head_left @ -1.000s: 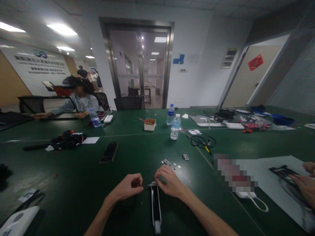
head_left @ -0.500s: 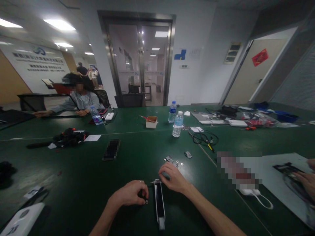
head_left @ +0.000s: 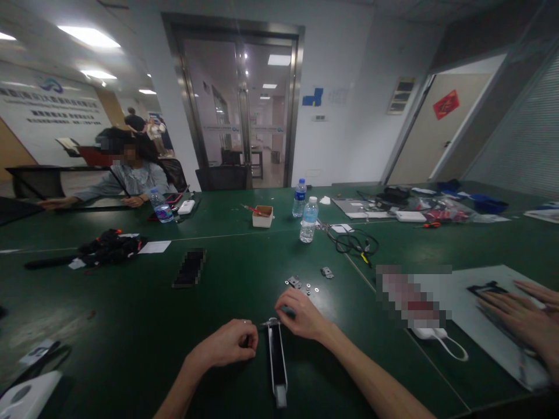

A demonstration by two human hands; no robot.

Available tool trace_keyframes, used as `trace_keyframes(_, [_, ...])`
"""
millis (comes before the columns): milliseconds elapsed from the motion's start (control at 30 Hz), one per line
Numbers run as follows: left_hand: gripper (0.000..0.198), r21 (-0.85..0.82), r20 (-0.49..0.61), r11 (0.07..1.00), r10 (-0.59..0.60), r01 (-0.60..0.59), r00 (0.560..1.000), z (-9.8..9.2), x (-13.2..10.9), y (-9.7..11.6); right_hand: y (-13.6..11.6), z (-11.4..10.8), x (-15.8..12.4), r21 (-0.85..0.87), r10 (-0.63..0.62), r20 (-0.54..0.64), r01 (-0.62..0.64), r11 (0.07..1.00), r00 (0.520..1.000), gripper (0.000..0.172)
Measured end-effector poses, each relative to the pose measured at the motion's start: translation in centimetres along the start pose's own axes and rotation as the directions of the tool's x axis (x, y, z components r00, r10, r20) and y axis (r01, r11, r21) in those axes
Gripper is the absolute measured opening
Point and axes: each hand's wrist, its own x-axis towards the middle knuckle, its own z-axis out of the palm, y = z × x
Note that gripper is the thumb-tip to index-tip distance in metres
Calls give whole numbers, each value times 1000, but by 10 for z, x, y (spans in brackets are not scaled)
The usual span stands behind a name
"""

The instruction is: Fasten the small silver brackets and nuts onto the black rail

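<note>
A long narrow frame (head_left: 278, 364) with silver sides and a dark middle lies on the green table, its far end toward the back. A thin metal rod (head_left: 267, 323) crosses that far end and sticks out to the left. My right hand (head_left: 301, 314) is closed, its fingertips pinched at the rod's right end. Left of the frame, my left hand (head_left: 233, 343) rests low over the table with fingers curled together; what they hold, if anything, is hidden. Beyond my right hand lie several small metal rings (head_left: 308, 288) and two small metal brackets (head_left: 326, 272).
Two water bottles (head_left: 308, 221) and a small box (head_left: 262, 217) stand farther back. A phone (head_left: 190, 267) lies to the left, black cables (head_left: 356, 241) to the right. A co-worker's hands (head_left: 519, 314) rest over a white board at far right. Another person (head_left: 135, 174) sits across the table.
The view has turned slightly right. A small metal nut that showed at my left fingertips is out of sight, and those fingers are curled tighter. My right hand keeps its place at the rod.
</note>
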Motion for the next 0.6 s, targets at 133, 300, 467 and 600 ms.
trace_keyframes(133, [10, -49, -97, 999, 15, -20, 995, -2, 5, -4, 0, -7, 0, -15, 19, 57, -19, 1000, 998, 11])
trace_keyframes(300, [15, -84, -193, 995, 36, -53, 980, 3, 13, -6, 3, -18, 0, -112, 119, 194, -98, 989, 974, 13])
trace_keyframes(467, [17, -69, -234, 994, 63, -81, 970, 9, 19, -8, 6, -18, -2, -147, 146, 324, -103, 984, 935, 8])
trace_keyframes(600, [18, -58, -243, 994, 78, -95, 967, 10, 20, -9, 5, -15, -2, -122, 123, 352, -84, 989, 928, 4])
